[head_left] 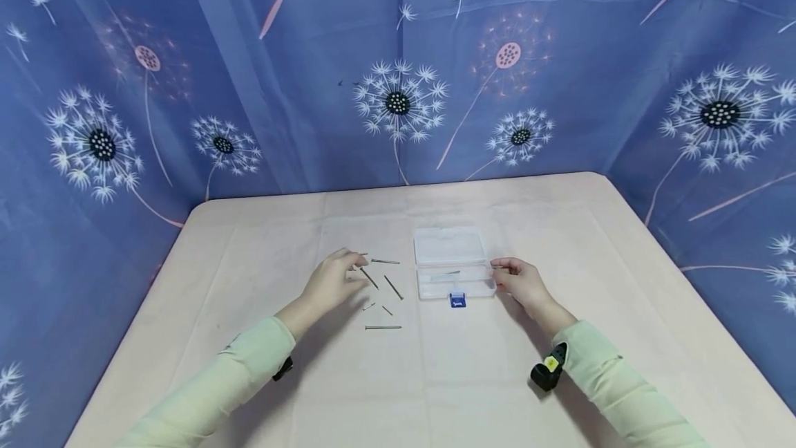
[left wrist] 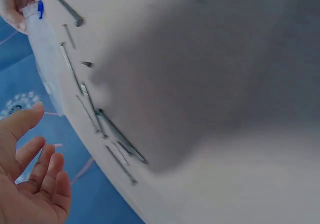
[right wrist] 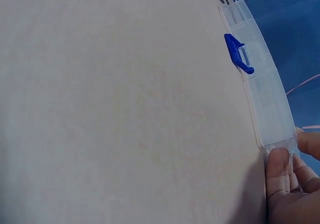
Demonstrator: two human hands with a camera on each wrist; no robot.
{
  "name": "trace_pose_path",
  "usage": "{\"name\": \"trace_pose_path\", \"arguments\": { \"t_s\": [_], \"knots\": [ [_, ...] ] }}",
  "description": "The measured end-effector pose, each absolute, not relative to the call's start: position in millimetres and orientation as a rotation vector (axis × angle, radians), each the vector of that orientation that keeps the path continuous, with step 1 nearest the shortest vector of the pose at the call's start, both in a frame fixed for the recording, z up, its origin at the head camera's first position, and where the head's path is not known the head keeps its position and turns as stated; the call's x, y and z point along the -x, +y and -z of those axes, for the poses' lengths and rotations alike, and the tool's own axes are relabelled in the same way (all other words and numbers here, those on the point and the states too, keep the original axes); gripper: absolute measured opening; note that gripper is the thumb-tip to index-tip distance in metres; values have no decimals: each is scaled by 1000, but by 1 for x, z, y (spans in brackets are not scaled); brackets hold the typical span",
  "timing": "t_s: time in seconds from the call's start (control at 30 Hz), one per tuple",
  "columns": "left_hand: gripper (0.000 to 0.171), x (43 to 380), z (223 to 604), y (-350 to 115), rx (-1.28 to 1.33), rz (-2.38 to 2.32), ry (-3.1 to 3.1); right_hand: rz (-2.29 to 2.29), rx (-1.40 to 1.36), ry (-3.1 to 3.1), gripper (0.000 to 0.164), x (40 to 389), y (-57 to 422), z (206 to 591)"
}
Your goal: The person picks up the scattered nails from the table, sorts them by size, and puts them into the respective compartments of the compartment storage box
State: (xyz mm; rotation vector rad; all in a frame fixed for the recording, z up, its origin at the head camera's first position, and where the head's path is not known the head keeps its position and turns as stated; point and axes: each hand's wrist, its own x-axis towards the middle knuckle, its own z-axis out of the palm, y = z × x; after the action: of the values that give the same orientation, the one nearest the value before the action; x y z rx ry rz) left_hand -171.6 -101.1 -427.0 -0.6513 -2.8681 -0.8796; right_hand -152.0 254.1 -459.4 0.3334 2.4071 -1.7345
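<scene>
A clear plastic box [head_left: 454, 281] with a blue latch [head_left: 457, 300] lies on the table, its lid [head_left: 448, 246] raised at the back. One thin metal piece [head_left: 445, 273] shows inside it. My right hand [head_left: 521, 285] holds the box's right end; in the right wrist view the thumb is at the far side and the fingertips show through the plastic. My left hand [head_left: 332, 281] hovers over the left edge of a scatter of metal nails [head_left: 393, 287]. Its fingers [left wrist: 44, 169] are loosely bent with nothing between them, thumb apart, in the left wrist view.
Several nails of different lengths lie left of the box, one long nail [head_left: 383, 328] nearest me. A pale cloth covers the table [head_left: 472, 386]. Blue dandelion-print curtains [head_left: 298, 88] rise behind and at both sides. Black wrist cameras [head_left: 547, 368] sit at the cuffs.
</scene>
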Motion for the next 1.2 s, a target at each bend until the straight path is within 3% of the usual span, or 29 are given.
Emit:
{"name": "trace_pose_path", "arguments": {
  "t_s": [0.73,1.2],
  "knots": [
    [5,169,455,-143,644,773,-2993,1720,-318,2434,37,151,253,460],
    [8,171,456,-141,838,633,-3016,1712,-324,2438,37,152,254,462]
  ]
}}
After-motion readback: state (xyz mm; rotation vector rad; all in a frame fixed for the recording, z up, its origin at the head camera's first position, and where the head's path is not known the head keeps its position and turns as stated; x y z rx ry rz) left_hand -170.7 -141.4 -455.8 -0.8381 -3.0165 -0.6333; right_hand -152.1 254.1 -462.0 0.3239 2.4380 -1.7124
